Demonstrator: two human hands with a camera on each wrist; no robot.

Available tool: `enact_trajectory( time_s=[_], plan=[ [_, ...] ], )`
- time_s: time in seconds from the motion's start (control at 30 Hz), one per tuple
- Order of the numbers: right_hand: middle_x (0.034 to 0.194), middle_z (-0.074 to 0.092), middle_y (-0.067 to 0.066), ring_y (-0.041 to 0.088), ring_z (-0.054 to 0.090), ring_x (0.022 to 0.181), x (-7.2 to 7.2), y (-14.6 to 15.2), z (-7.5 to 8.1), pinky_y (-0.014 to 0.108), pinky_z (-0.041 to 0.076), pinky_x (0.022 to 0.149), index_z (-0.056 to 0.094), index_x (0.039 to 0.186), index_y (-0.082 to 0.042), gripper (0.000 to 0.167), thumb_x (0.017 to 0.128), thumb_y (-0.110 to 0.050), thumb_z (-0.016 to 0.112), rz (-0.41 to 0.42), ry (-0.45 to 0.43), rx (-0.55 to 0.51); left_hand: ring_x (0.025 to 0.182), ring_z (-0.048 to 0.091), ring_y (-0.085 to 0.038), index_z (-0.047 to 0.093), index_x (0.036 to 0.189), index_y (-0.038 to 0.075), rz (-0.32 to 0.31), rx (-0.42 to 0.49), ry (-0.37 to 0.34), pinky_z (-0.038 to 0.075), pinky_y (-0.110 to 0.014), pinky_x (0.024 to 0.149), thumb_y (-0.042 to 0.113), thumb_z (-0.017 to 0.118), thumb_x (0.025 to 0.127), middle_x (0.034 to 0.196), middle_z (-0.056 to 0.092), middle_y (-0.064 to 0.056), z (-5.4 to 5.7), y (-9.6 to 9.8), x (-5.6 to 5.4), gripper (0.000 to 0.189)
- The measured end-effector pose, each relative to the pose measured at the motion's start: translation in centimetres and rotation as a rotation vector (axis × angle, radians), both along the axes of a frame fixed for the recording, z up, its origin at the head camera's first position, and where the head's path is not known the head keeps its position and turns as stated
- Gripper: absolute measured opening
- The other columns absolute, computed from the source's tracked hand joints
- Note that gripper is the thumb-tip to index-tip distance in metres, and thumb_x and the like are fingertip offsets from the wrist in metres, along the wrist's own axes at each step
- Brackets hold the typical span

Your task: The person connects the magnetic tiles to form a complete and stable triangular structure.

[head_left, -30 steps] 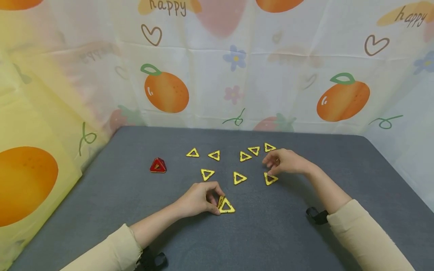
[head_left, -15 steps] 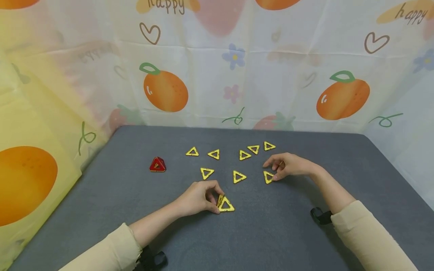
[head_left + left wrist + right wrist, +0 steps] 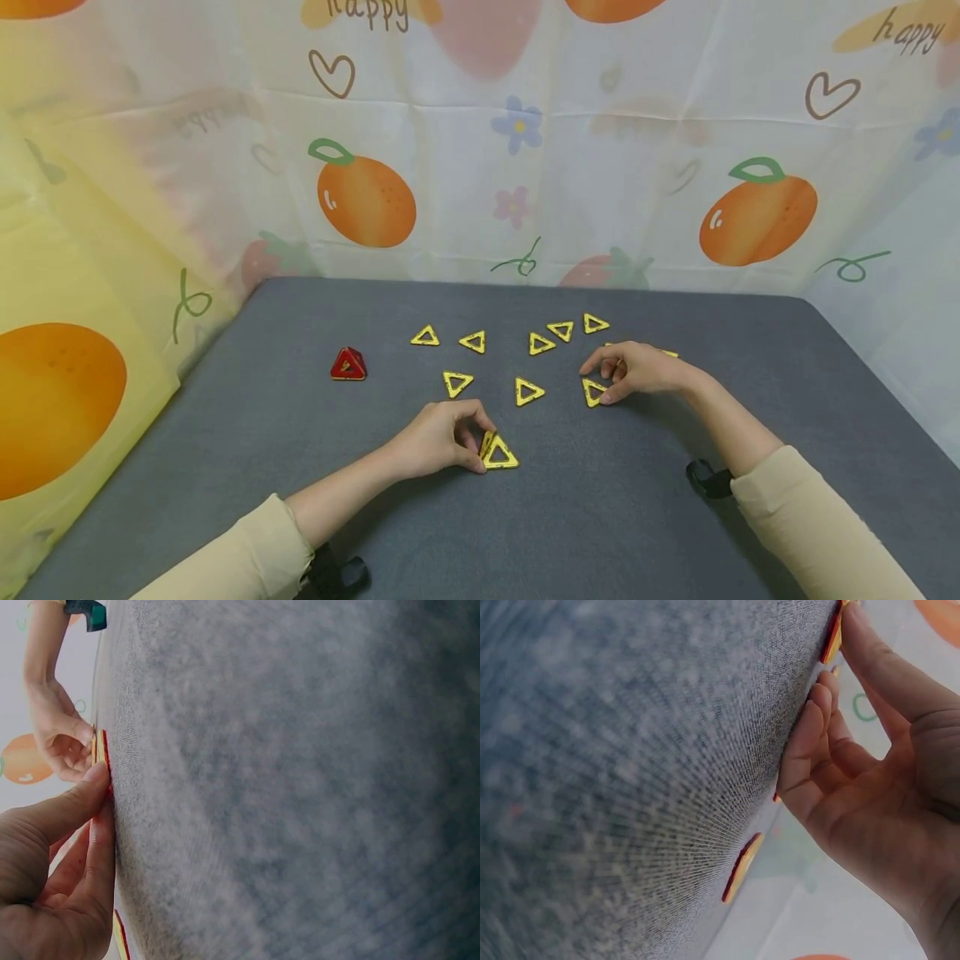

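My left hand (image 3: 442, 437) pinches a yellow triangular magnetic tile (image 3: 487, 442) that leans up from the table. It stands along the side of a second yellow triangle tile (image 3: 502, 465), which overlaps it in the head view. Over to the right, my right hand (image 3: 637, 368) is low at the table, thumb and index finger at the edges of another yellow triangle tile (image 3: 588, 394). In the right wrist view, the thumb presses on that tile's end (image 3: 831, 643); the other fingers curl loosely beside it. Yellow edges (image 3: 670, 353) show behind this hand, mostly hidden.
Several more yellow triangle tiles (image 3: 529, 392) lie scattered on the dark grey tabletop (image 3: 585, 517). A red pyramid (image 3: 349, 365) stands at the left. Printed cloth (image 3: 450, 183) hangs behind the table's far edge.
My right hand shifts slightly, its thumb moving to the right corner of the tile. Yellow edges have come into sight behind that hand. My left hand stays put with its tile.
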State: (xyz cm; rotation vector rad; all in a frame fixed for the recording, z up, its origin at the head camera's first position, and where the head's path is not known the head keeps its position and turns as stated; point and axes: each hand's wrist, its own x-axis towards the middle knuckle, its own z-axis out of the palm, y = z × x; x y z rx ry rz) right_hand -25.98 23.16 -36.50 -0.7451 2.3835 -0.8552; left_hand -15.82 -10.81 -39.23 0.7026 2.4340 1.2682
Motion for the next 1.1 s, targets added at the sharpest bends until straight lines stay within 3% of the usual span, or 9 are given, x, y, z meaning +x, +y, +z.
enact_trajectory(
  time_s=[0.33,0.7,0.9,1.1],
  plan=[
    [0.101,0.053,0.015,0.018,0.048,0.079,0.10,-0.11,0.05,0.026,0.045,0.067,0.065,0.118,-0.004,0.038,0.084,-0.013,0.078,0.002,0.009,-0.017,0.067,0.065,-0.005,0.067,0.103,0.011,0.001,0.006,0.004,0.051,-0.019,0.063,0.004,0.086,0.071,0.076,0.073,-0.005,-0.03,-0.02,0.05,0.037],
    [0.092,0.058,0.010,0.018,0.053,0.080,-0.07,-0.23,0.09,0.029,0.047,0.067,0.057,0.107,-0.002,0.040,0.078,-0.011,0.083,-0.079,-0.014,0.005,0.068,0.064,-0.004,0.067,0.103,0.010,-0.005,0.007,0.004,0.051,-0.018,0.064,0.004,0.085,0.072,0.077,0.073,-0.006,0.04,-0.03,0.01,0.037],
    [0.078,0.057,0.003,0.013,0.052,0.068,0.00,-0.52,0.22,0.028,0.047,0.064,0.058,0.109,-0.002,0.035,0.082,-0.012,0.079,-0.105,-0.045,0.006,0.068,0.064,-0.004,0.067,0.104,0.010,-0.005,0.004,0.001,0.051,-0.018,0.064,0.004,0.085,0.072,0.077,0.073,-0.005,0.06,-0.05,0.03,0.037],
    [0.073,0.057,0.001,0.012,0.054,0.066,0.12,-0.64,0.10,0.029,0.051,0.067,0.061,0.110,-0.002,0.028,0.087,-0.011,0.074,-0.094,-0.056,-0.029,0.068,0.064,-0.004,0.067,0.104,0.010,-0.005,0.005,0.000,0.051,-0.018,0.064,0.004,0.085,0.072,0.078,0.073,-0.005,0.01,-0.08,0.01,0.037]
  ],
)
